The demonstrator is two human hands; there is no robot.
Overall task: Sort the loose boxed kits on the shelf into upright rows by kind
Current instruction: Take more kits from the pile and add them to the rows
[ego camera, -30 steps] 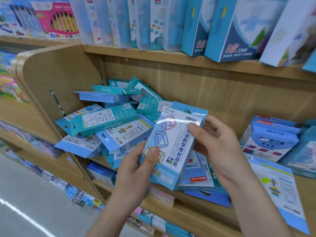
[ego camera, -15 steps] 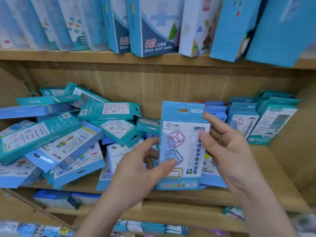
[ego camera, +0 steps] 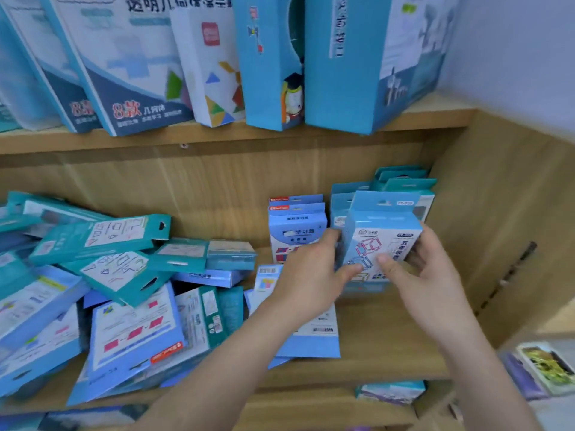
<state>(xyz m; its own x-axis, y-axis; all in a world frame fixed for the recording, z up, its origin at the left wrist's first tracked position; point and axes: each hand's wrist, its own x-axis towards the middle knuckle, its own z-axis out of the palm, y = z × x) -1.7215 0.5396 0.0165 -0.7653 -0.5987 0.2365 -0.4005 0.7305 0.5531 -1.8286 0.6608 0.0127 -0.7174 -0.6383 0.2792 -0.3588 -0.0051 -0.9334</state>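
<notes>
A light blue kit box with cube outlines (ego camera: pixel 381 231) stands upright at the right end of the wooden shelf (ego camera: pixel 389 334), held from both sides. My left hand (ego camera: pixel 311 275) grips its left edge, thumb on the front. My right hand (ego camera: pixel 426 272) grips its right edge. Behind it stand upright boxes of the same look (ego camera: pixel 342 200) and teal boxes (ego camera: pixel 404 183). To its left stands a row of blue boxes with red labels (ego camera: pixel 295 222). A loose heap of teal and blue kits (ego camera: pixel 118 275) covers the shelf's left half.
The shelf above (ego camera: pixel 217 135) carries tall upright boxes (ego camera: pixel 140 66). The wooden side panel (ego camera: pixel 510 237) closes the shelf on the right. Flat blue kits (ego camera: pixel 314 340) lie under my left forearm. A lower shelf holds more boxes (ego camera: pixel 389 391).
Both hands have carried the cube-outline box from the middle of the shelf to the right end, in front of the upright boxes. The camera has turned right with it.
</notes>
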